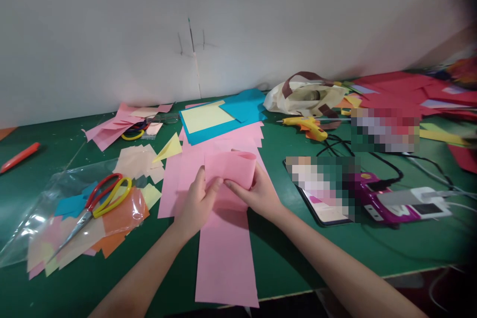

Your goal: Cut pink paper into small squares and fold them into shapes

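A strip of pink paper (230, 166) is bent over into a loop at its far end, held up between my two hands. My left hand (199, 198) grips its left side with the thumb pressed on the near face. On the right side, my right hand (259, 191) pinches the paper, thumb in front and fingers behind, partly hidden. Both thumbs almost meet at the paper's lower middle. A long pink strip (226, 263) runs from beneath the hands to the table's front edge. More pink sheets (175, 179) lie flat under and behind the hands.
Scissors with red and yellow handles (91, 208) rest on a plastic bag (40, 218) among paper scraps. Blue sheets (246, 109) lie behind. At right are a yellow glue gun (307, 126), a phone (320, 198), a purple power strip (387, 203) with cables, and a cloth bag (276, 99).
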A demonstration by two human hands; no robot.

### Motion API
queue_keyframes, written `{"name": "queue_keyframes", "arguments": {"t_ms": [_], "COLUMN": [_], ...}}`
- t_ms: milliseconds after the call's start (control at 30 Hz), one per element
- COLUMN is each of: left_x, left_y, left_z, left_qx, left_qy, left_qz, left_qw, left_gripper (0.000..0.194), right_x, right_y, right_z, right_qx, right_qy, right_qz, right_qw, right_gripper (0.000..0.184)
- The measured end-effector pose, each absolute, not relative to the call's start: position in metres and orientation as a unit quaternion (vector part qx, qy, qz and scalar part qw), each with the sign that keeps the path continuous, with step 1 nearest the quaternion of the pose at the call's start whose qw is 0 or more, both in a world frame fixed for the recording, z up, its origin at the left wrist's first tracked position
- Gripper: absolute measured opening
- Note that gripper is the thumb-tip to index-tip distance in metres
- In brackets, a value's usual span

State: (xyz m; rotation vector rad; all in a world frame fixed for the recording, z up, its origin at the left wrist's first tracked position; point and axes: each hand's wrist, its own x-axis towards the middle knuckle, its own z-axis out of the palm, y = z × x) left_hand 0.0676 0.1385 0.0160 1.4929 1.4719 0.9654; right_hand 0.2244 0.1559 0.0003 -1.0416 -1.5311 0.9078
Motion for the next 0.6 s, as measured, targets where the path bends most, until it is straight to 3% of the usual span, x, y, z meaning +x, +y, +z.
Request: {"name": "queue_keyframes", "arguments": {"t_ms": [233,600], "left_x": [0.069,0.071], "left_y": [0.138,0.140], "left_z": [0.023,0.022], "left_qx": [0.620,0.596], "left_qy": [0.546,0.566], "left_qz": [0.376,0.380], "left_qw": [0.420,0.425], "left_gripper": [0.037,0.052], "right_x": [0.223,0.222], "right_y": [0.156,0.155], "right_z": [-0.005,0.002], "right_qx": [-0.428,-0.430], "right_qy": [-0.627,-0.606], "right_qz": [0.378,0.403], "right_qw": [0.530,0.534], "right_gripper": [0.055,0.041]}}
